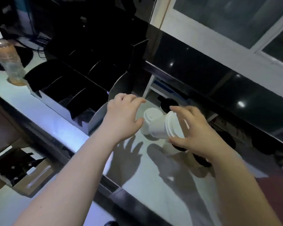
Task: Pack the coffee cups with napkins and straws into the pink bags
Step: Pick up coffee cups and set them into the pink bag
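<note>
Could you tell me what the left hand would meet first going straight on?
The left hand likely meets the lidded white cup, beside the second cup the right hand grips; depth unclear.

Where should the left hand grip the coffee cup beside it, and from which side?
By the wall below the lid, from the left: the coffee cup stands upright, the left hand is open beside it, a second cup in the right hand crowds its right.

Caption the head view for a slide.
Right hand grips the right cup; open left hand reaches for the left cup.
</note>
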Motion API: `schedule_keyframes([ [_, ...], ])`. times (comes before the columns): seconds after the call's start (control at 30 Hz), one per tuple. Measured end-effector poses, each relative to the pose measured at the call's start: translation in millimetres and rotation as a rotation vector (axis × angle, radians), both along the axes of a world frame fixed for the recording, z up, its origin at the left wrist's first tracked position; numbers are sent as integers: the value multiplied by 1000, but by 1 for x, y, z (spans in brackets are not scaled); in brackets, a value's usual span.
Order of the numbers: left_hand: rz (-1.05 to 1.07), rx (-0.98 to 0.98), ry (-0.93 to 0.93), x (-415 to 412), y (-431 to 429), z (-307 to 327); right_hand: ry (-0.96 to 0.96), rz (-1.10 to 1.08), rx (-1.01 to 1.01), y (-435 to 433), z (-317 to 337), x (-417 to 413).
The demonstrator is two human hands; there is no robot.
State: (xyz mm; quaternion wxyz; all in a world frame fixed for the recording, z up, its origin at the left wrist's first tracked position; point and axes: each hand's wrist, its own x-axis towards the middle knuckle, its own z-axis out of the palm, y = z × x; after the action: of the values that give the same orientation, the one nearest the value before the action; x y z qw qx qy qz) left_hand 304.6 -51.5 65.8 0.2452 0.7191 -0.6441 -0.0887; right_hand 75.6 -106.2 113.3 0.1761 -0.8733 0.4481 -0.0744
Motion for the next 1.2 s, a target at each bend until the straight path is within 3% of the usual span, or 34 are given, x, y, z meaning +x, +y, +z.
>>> schedule_keyframes([
  [0.2, -299, -218, -47, -89, -54, 76, -242, -359, -241, 25, 64, -104],
  [0.53, -701, -320, 2, -248, -61, 121, -168, -711, -422, 87, 102, -230],
  [0.87, -907, -178, 60, -346, -27, 112, -240, -964, -481, 152, 87, -328],
  [0.97, -949, -76, 143, -378, -14, 98, -214, -938, -434, 154, 73, -352],
  [1.2, -912, 199, -43, -452, -6, 61, -12, -811, -151, 125, 26, -389],
])
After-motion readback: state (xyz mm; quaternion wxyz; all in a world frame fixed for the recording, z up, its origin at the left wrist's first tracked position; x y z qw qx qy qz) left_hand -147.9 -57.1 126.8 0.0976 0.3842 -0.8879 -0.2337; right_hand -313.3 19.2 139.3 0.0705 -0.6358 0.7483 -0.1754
